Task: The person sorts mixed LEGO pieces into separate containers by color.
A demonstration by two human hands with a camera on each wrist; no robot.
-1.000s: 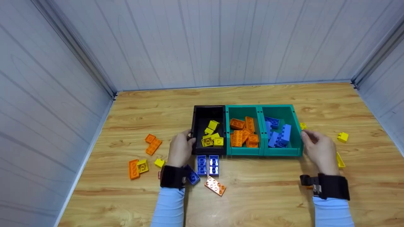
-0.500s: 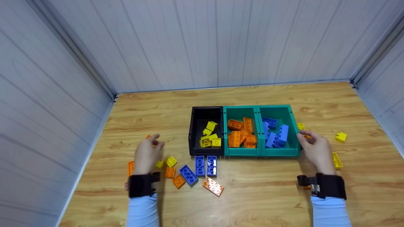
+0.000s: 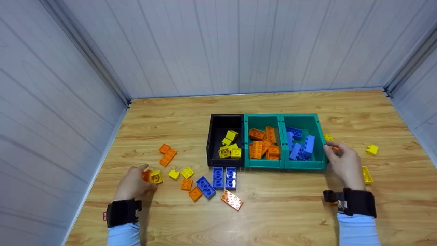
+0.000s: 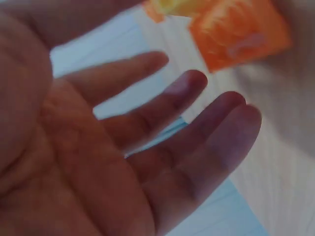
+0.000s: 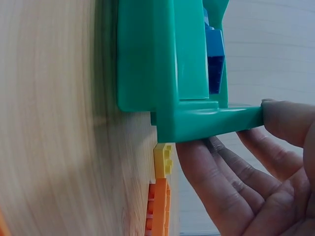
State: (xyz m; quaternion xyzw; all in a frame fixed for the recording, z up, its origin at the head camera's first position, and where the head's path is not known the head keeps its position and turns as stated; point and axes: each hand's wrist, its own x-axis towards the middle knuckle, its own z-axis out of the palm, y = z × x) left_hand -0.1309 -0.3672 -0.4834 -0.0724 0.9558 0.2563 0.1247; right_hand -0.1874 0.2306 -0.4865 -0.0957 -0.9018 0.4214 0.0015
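Observation:
At the far left of the head view, my left hand (image 3: pixel 131 184) is around an orange brick (image 3: pixel 146 175) that lies against a yellow brick (image 3: pixel 156 177). The left wrist view has its fingers spread, with the orange brick (image 4: pixel 238 34) beyond the fingertips. My right hand (image 3: pixel 345 165) pinches the side edge of the right green bin (image 3: pixel 305 165), thumb on the rim and fingers behind it in the right wrist view. Blue bricks (image 3: pixel 308 146) lie in that bin. Joined to it are a green bin (image 3: pixel 262 164) of orange bricks and a black bin (image 3: pixel 225 162) of yellow ones.
Two blue bricks (image 3: pixel 217 177) lie before the black bin, with another blue brick (image 3: pixel 206 187) and an orange brick (image 3: pixel 232 200) nearby. Small yellow (image 3: pixel 174 174) and orange (image 3: pixel 168 157) bricks are scattered left. More yellow bricks (image 3: pixel 372 150) lie right of the bins. Panel walls (image 3: pixel 239 51) enclose the table.
My left hand has left the black bin's side and moved left and nearer, over to the orange and yellow bricks. The right hand stays at the green bin.

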